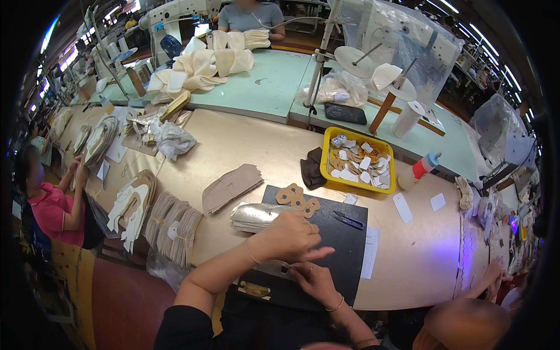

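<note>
My left hand [290,236] is over the dark board [341,256] with its fingers curled and one digit stretched to the right. Whatever it may hold is hidden beneath it. Close below, my right hand [318,284] pinches the edge of a small shiny piece [272,268], partly covered by my left wrist. A gold shiny piece [254,290] lies at the board's near edge. Beyond my left hand is a stack of shiny metallic pieces [252,214]. Several tan cut-outs with holes [297,201] rest on the board, beside thread snips [349,220].
A yellow basket [330,188] of small tan and white pieces stands farther back, near a red-and-white bottle [419,171]. Stacks of beige pieces [232,186] and tied bundles [173,226] lie to the left. Co-workers sit at left, lower right and across the green table [262,99].
</note>
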`<state>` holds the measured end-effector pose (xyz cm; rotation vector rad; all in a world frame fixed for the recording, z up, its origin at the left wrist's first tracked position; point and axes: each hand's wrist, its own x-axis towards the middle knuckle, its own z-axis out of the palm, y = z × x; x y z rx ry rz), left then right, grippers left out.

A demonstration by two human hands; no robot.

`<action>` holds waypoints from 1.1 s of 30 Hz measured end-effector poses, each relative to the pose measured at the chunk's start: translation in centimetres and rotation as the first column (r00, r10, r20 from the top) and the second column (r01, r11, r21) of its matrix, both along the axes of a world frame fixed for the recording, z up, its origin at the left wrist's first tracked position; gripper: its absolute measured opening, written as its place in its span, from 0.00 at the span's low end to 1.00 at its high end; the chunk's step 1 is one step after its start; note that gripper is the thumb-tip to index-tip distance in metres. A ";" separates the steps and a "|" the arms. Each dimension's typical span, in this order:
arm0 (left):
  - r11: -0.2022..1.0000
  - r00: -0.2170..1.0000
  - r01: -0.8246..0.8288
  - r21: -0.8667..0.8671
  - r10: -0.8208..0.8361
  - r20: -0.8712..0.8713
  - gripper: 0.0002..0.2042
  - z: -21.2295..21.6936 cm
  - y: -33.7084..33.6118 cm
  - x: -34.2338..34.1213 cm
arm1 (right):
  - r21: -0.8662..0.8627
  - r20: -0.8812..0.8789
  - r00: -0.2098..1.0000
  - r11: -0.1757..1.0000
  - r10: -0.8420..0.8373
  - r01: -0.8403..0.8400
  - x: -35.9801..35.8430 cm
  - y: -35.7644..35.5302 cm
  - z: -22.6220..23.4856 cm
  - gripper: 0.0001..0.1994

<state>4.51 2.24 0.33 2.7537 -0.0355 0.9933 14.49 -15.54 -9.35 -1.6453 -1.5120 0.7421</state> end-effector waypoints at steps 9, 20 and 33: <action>0.878 0.916 -0.394 -0.273 0.350 -0.194 0.07 -1.2 8.6 -5.1 | 0.059 0.056 0.998 0.998 0.031 -0.034 0.1 0.3 0.5 0.07; 0.787 0.848 -0.468 -0.402 0.272 -0.455 0.11 -4.3 10.3 -5.1 | 0.079 0.004 1.000 0.997 0.024 -0.024 0.0 0.5 0.4 0.07; 0.806 0.802 -0.418 -0.419 0.110 -0.588 0.18 -7.1 11.3 -0.6 | 0.098 -0.049 0.999 0.995 0.007 -0.003 0.0 0.5 -0.1 0.07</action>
